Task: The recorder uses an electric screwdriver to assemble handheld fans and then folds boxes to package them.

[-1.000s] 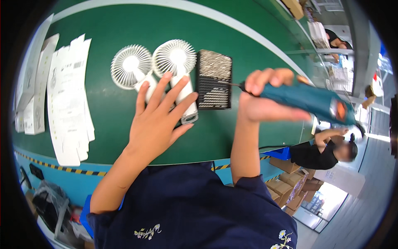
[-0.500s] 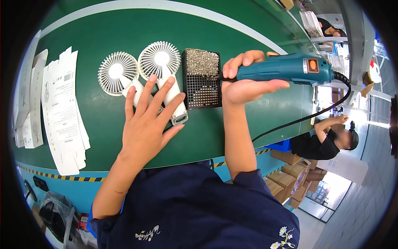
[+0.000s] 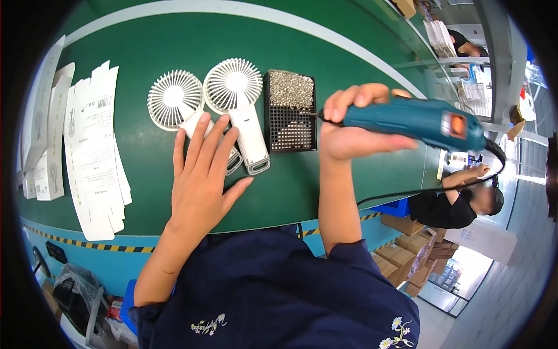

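Two white handheld fans lie side by side on the green tabletop, the left fan (image 3: 174, 98) and the right fan (image 3: 237, 87). My left hand (image 3: 203, 171) rests with fingers stretched over the left fan's handle, its fingertips close to the right fan's handle. In my right hand (image 3: 354, 125) is a teal electric screwdriver (image 3: 401, 122), held level with its bit pointing left. The bit tip is over a black screw tray (image 3: 267, 125), whose far part holds a heap of small silvery screws (image 3: 290, 88); more screws stand in its holes. Whether the tip touches one, I cannot tell.
Flattened white printed cartons (image 3: 93, 157) lie at the left of the table (image 3: 232, 203). A black cord (image 3: 401, 193) runs from the screwdriver across the right edge. Another person (image 3: 450, 203) works beyond that edge, near stacked cardboard boxes (image 3: 401, 253).
My left hand has drawn back off the right fan's handle. The screwdriver's rear end has swung down a little. The tabletop things appear slightly farther right in view.
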### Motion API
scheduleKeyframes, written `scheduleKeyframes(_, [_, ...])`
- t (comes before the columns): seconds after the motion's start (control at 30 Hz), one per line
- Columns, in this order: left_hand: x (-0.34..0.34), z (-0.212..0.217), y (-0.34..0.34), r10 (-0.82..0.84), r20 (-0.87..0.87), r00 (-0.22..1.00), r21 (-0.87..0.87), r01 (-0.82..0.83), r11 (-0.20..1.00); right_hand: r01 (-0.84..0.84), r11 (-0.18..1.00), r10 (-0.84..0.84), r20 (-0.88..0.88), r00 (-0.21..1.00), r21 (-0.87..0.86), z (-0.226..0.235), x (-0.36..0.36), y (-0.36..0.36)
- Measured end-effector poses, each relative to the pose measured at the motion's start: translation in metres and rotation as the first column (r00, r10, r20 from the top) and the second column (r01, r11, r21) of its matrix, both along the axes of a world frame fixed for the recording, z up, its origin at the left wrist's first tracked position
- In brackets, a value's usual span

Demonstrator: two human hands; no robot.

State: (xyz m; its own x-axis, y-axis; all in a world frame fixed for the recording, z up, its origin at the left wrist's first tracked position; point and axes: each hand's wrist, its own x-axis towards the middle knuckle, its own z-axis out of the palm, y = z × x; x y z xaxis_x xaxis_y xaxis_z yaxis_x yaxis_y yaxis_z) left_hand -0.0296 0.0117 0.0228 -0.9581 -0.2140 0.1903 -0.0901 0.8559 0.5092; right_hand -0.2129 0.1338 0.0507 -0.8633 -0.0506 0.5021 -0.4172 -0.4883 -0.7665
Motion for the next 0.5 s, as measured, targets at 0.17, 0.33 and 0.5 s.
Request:
scheduleKeyframes(0.17, [0.003, 0.001, -0.002, 0.009, -0.045, 0.999, 0.081, -0.006, 0.997, -0.405, 0.894, 0.394, -0.093, 0.914, -0.193, 0.032, 0.04, 0.002])
scheduleKeyframes(0.33, [0.003, -0.001, -0.002, 0.015, -0.077, 0.997, 0.068, -0.009, 0.998, -0.579, 0.81, 0.562, -0.161, 0.812, -0.091, 0.007, 0.069, -0.014])
scheduleKeyframes(0.5, [0.004, -0.001, -0.003, 0.018, -0.068, 0.997, 0.087, -0.012, 0.996, -0.664, 0.72, 0.669, -0.051, 0.742, -0.202, 0.001, 0.077, -0.021])
